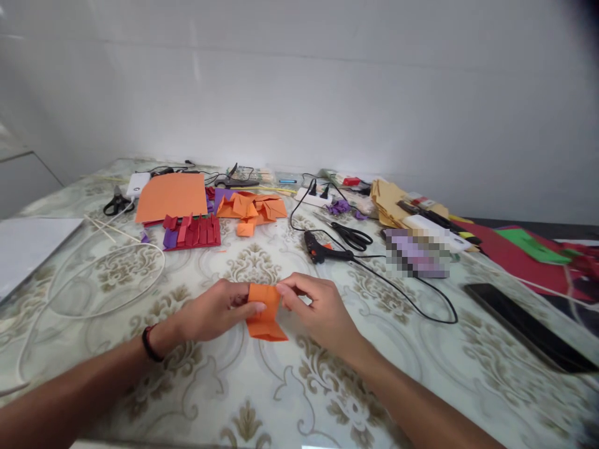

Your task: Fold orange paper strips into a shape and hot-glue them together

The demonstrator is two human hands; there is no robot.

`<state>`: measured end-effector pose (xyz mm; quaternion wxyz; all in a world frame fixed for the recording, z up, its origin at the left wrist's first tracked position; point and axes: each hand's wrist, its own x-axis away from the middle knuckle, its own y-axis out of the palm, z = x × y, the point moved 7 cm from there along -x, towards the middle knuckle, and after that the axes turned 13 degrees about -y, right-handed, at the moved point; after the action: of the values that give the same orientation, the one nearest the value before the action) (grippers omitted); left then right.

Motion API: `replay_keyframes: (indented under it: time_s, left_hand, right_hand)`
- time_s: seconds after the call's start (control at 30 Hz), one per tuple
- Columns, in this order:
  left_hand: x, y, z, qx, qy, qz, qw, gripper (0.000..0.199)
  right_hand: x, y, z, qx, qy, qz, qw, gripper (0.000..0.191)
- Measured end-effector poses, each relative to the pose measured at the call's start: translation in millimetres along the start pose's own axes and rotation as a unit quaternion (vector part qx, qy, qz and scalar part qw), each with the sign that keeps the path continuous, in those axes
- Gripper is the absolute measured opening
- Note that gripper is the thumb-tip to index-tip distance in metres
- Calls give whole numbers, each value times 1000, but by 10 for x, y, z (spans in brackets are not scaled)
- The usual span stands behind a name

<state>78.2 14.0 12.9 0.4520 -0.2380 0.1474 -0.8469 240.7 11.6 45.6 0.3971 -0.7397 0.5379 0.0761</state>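
Between my two hands is a folded piece of orange paper [264,325], held just above the patterned tabletop. My left hand [213,310] is closed on its left side, with the thumb lying across the front and the fingers behind. At the upper right corner, my right hand [318,305] pinches the paper's edge between thumb and fingertips. The lower part of the paper flares outward in a fold. Beyond my hands lie several folded orange paper pieces [262,207] and a row of folded red paper pieces [199,232].
A black glue gun [322,248] with its cord lies right of centre, near black scissors [350,236]. A white power strip [312,197] sits behind them. A dark phone [524,324] rests at right. A white cable [161,274] loops across the left, below an orange sheet [173,198].
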Motion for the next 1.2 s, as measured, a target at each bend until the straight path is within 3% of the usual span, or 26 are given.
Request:
replay_keyframes:
  time_s: [0.13,0.3,0.43,0.57,0.73,0.9,1.03,1.2]
  left_hand:
    - [3,-14,-6,-63,2,58,996,33]
    - [59,-34,24,-27,13,91,995,16]
    - [93,9,37,69,44,67,994,26]
    - [90,16,4,137,80,52,986,22]
    - [122,-20,29,109,122,74,984,18]
    - [157,-41,138,119,147,51,981,27]
    - [172,-104,231,97,173,75,977,32]
    - [136,-156,216,75,164,106,978,32]
  right_hand:
    - [24,57,57,-44,31,-6,999,11]
    - [92,183,181,-95,85,-19,992,10]
    - [98,178,143,-110,47,11,993,10]
    - [70,111,57,-144,-5,43,989,3]
    - [41,54,-1,-163,-49,54,984,10]
    - [32,79,29,-207,-30,51,976,13]
    - [22,107,30,-253,-16,41,967,17]
    - [26,82,-12,-220,-34,16,975,21]
